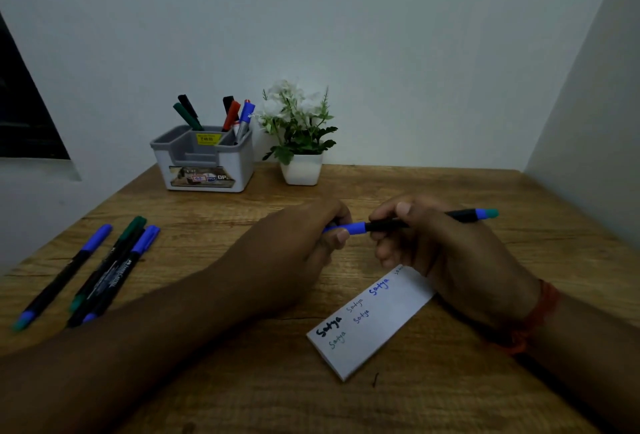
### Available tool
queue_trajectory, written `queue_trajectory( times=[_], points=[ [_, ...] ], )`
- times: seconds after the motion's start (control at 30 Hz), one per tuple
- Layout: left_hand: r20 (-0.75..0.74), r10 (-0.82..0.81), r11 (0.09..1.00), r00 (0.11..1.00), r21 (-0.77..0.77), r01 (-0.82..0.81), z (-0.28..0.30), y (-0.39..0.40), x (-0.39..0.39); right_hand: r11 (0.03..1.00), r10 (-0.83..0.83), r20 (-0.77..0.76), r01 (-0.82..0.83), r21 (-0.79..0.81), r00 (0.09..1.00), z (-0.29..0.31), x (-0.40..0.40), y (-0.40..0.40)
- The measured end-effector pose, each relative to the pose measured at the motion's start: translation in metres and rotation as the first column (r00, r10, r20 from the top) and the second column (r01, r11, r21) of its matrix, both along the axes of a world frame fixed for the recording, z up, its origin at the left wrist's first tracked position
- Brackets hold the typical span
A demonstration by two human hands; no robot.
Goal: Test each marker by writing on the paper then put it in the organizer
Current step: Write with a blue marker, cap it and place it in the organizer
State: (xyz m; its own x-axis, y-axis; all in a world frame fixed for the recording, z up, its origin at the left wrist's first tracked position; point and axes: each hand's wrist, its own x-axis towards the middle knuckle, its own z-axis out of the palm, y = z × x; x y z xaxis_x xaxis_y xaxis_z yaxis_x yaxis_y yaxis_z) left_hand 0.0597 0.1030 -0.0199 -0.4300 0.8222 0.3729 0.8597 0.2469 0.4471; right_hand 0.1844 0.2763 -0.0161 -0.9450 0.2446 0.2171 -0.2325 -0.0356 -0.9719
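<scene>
Both hands hold one black marker (450,217) level above the wooden desk. My left hand (311,243) grips its blue cap (353,227), which sits on the marker. My right hand (426,243) grips the black barrel, whose blue and teal end points right. Below the hands lies a white paper (377,322) with the same word written several times in black, blue and green. The grey and white organizer (204,159) stands at the back and holds several markers (235,114). Three capped markers (104,270) lie on the desk at the left.
A small white pot with a flowering plant (299,135) stands right of the organizer. Walls close off the desk at the back and on the right. A dark window (24,104) is at the far left.
</scene>
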Motion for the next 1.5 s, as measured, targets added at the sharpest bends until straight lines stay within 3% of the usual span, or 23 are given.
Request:
queue_trajectory(
  times=[0.07,0.17,0.33,0.7,0.87,1.03,1.17,1.43,1.5],
  points=[
    [-0.010,-0.015,1.000,1.000,0.009,0.015,0.000,0.000,0.001,1.000,-0.004,0.011,0.004,0.030,1.000,-0.001,-0.001,-0.001],
    [-0.060,-0.041,0.999,0.997,0.019,0.042,0.001,-0.001,0.005,0.980,-0.018,0.031,0.011,0.199,0.999,-0.006,-0.002,-0.005],
    [-0.119,-0.050,0.995,0.992,0.078,0.060,0.004,-0.001,0.010,0.924,-0.065,-0.032,0.072,0.377,0.997,-0.008,0.000,-0.013],
    [-0.108,-0.063,0.994,0.992,0.084,0.073,0.005,0.000,0.010,0.914,-0.064,-0.064,0.084,0.397,0.996,-0.006,0.000,-0.018],
    [-0.255,-0.015,0.996,0.967,0.083,0.038,0.014,-0.007,-0.007,0.954,-0.092,-0.137,0.127,0.273,0.986,0.003,0.006,-0.021],
    [-0.275,0.136,0.983,0.952,-0.084,-0.165,0.019,-0.016,-0.032,0.935,-0.181,-0.120,0.208,0.286,0.976,0.008,0.014,-0.018],
    [-0.369,0.215,0.883,0.904,-0.322,-0.342,0.011,-0.021,-0.054,0.893,-0.218,-0.045,0.218,0.395,0.975,0.006,0.014,-0.017],
    [-0.432,0.256,0.782,0.865,-0.433,-0.447,0.001,-0.034,-0.085,0.933,-0.182,0.042,0.159,0.322,0.982,0.009,0.000,-0.025],
    [-0.429,0.279,0.758,0.859,-0.452,-0.471,0.003,-0.038,-0.092,0.909,-0.171,0.047,0.139,0.394,0.984,0.019,-0.014,-0.030]
  ],
)
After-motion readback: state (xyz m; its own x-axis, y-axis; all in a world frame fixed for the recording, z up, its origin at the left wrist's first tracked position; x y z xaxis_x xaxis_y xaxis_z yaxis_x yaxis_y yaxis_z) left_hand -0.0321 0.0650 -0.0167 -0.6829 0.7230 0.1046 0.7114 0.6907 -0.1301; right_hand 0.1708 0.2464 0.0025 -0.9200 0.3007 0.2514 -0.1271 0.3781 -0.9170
